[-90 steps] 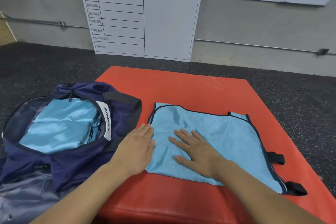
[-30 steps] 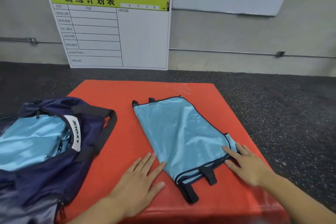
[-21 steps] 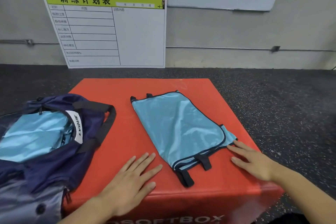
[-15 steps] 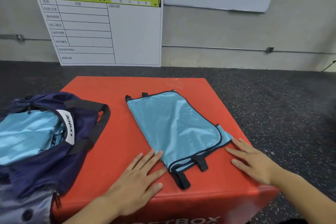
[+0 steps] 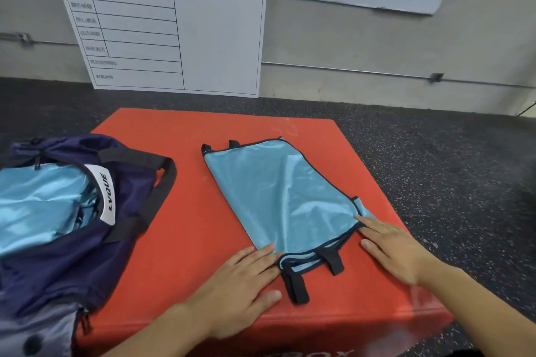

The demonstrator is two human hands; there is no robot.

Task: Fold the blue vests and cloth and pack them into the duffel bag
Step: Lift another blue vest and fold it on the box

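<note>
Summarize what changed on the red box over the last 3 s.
The light blue mesh vest was turned from crosswise to lengthwise, black straps now toward the person. The left hand and right hand came off its middle and now lie flat at its near corners. The navy duffel bag stayed open, blue fabric inside.

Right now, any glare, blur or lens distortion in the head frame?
Head view: shiny glare streaks on the vest and on the blue cloth in the bag; wide-angle bending tilts the wall chart; its small print is too soft to read; both hands, left hand and right hand, are sharp.
</note>
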